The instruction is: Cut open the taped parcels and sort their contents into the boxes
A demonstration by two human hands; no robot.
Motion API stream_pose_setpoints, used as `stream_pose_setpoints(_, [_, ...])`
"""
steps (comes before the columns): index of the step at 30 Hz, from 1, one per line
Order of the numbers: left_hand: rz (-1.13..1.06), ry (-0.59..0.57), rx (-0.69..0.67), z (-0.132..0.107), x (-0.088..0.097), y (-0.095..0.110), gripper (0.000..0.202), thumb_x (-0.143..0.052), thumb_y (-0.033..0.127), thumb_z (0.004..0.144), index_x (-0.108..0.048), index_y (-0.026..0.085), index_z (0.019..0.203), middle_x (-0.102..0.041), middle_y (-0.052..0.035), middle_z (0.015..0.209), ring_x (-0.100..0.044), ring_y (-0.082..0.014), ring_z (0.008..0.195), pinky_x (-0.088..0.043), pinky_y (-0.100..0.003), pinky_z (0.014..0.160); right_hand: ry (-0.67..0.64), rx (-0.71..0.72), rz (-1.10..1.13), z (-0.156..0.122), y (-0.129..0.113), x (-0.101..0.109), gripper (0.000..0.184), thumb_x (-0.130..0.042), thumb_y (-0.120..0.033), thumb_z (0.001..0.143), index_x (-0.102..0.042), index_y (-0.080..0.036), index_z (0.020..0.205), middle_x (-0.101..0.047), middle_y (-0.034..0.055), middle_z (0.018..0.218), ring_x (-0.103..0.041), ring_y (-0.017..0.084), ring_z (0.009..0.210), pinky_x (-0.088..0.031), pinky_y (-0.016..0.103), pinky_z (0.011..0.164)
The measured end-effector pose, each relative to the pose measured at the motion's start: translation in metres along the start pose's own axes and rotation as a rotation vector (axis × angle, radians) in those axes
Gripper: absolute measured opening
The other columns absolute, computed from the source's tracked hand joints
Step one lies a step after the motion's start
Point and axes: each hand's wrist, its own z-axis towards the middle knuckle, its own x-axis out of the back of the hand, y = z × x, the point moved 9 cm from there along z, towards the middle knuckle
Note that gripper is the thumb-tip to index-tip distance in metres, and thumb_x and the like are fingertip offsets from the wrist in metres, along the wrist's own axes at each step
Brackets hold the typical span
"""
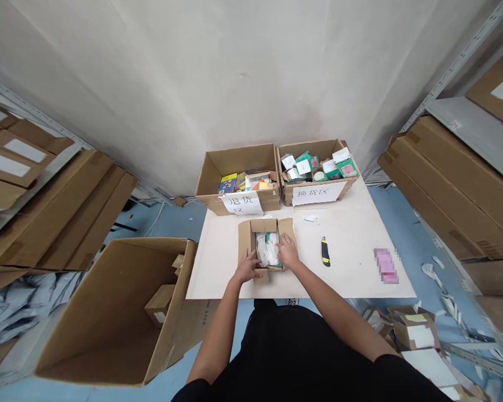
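A small open carton [245, 239] sits at the centre of the frame with its flaps folded out, and white plastic-wrapped contents [268, 248] lie inside. The left hand [247, 267] rests at the carton's lower-left edge, fingers extended toward the inside; the right hand [288, 252] is at its right side, fingers bent over the edge by the contents. I cannot tell whether either hand grips anything. The carton stands on a pale table [347, 282]. Right of it lies a yellow-and-black cutter [326, 252], and farther right a blurred pink item [386, 266]. A white scrap [311, 218] lies above the cutter. Beyond the carton, upper centre, stand two labelled boxes side by side: the left box [270, 197] holds mixed packages, the right box [287, 196] green-and-white ones. A large open carton [104, 318] fills the lower left.
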Motion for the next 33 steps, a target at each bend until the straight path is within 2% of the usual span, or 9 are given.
stream_pose_setpoints(5, [-0.012, 0.241, -0.004, -0.013, -0.012, 0.010, 0.017, -0.084, 0.040, 0.082, -0.085, 0.030, 0.096, -0.044, -0.0033, 0.165, -0.009, -0.0395, 0.162, -0.021, -0.062, 0.130, -0.114, 0.206, -0.252, 0.007, -0.030, -0.023, 0.030, -0.064, -0.008, 0.084, -0.080, -0.010, 0.109, -0.057, 0.0219, 0.150, -0.024, 0.032, 0.158, -0.017, 0.048, 0.128])
stream_pose_setpoints(8, [-0.034, 0.293, -0.011, -0.018, -0.016, 0.009, 0.013, -0.082, 0.037, 0.084, -0.085, 0.030, 0.095, -0.043, -0.0032, 0.165, -0.010, -0.0393, 0.162, -0.023, -0.065, 0.129, -0.226, 0.331, -0.339, 0.004, -0.037, -0.045, 0.025, -0.065, -0.011, 0.086, -0.081, -0.012, 0.106, -0.063, 0.0222, 0.142, -0.031, 0.033, 0.155, -0.013, 0.051, 0.129])
stream_pose_setpoints(11, [-0.045, 0.300, -0.042, -0.018, -0.016, 0.010, 0.014, -0.082, 0.036, 0.085, -0.085, 0.028, 0.096, -0.043, -0.0051, 0.165, -0.010, -0.0393, 0.162, -0.027, -0.063, 0.127, -0.312, 0.341, -0.409, 0.004, -0.032, -0.065, 0.035, -0.069, -0.016, 0.085, -0.078, -0.013, 0.119, -0.065, 0.0228, 0.139, -0.038, 0.035, 0.151, -0.009, 0.054, 0.129])
stream_pose_setpoints(16, [-0.035, 0.261, -0.058, -0.017, -0.017, 0.012, 0.014, -0.080, 0.035, 0.086, -0.085, 0.029, 0.098, -0.042, -0.0036, 0.166, -0.012, -0.0397, 0.162, -0.033, -0.061, 0.124, -0.441, 0.279, -0.441, 0.018, -0.024, -0.095, 0.088, -0.080, -0.022, 0.075, -0.048, -0.023, 0.157, -0.033, 0.0205, 0.169, -0.021, 0.043, 0.158, -0.017, 0.061, 0.125])
stream_pose_setpoints(21, [-0.045, 0.232, -0.077, -0.021, -0.016, 0.009, 0.013, -0.080, 0.035, 0.086, -0.085, 0.030, 0.096, -0.039, -0.0005, 0.168, -0.012, -0.0397, 0.162, -0.028, -0.063, 0.125, -0.519, 0.160, -0.503, 0.036, -0.022, -0.116, 0.105, -0.083, -0.020, 0.071, -0.035, -0.027, 0.164, -0.018, 0.0200, 0.174, -0.014, 0.046, 0.159, -0.022, 0.067, 0.121])
stream_pose_setpoints(24, [-0.066, 0.240, -0.088, -0.022, -0.014, 0.004, 0.013, -0.080, 0.036, 0.085, -0.084, 0.029, 0.095, -0.040, -0.0007, 0.168, -0.013, -0.0384, 0.162, -0.024, -0.062, 0.127, -0.480, 0.230, -0.518, 0.041, -0.034, -0.109, 0.117, -0.090, -0.022, 0.063, -0.032, -0.026, 0.166, -0.012, 0.0197, 0.175, -0.010, 0.046, 0.160, -0.015, 0.067, 0.124])
stream_pose_setpoints(26, [-0.077, 0.251, -0.106, -0.022, -0.012, 0.002, 0.012, -0.079, 0.037, 0.086, -0.084, 0.029, 0.094, -0.041, -0.0007, 0.167, -0.014, -0.0373, 0.162, -0.023, -0.062, 0.127, -0.402, 0.270, -0.520, 0.043, -0.043, -0.094, 0.115, -0.087, -0.021, 0.067, -0.029, -0.026, 0.167, -0.011, 0.0189, 0.175, -0.011, 0.045, 0.160, -0.015, 0.064, 0.125])
stream_pose_setpoints(30, [-0.088, 0.265, -0.146, -0.021, -0.001, -0.004, 0.012, -0.079, 0.036, 0.086, -0.084, 0.029, 0.094, -0.044, -0.0014, 0.166, -0.016, -0.0368, 0.161, -0.024, -0.060, 0.127, -0.284, 0.226, -0.498, 0.042, -0.053, -0.063, 0.099, -0.076, -0.016, 0.079, -0.031, -0.026, 0.166, -0.013, 0.0178, 0.175, -0.018, 0.042, 0.158, -0.026, 0.061, 0.121])
stream_pose_setpoints(33, [-0.084, 0.281, -0.155, -0.022, 0.013, -0.014, 0.011, -0.080, 0.035, 0.086, -0.084, 0.029, 0.094, -0.048, -0.0017, 0.163, -0.020, -0.0363, 0.160, -0.025, -0.059, 0.127, -0.165, 0.212, -0.476, 0.042, -0.063, -0.041, 0.076, -0.066, -0.014, 0.087, -0.044, -0.022, 0.159, -0.026, 0.0178, 0.171, -0.030, 0.037, 0.152, -0.035, 0.054, 0.116])
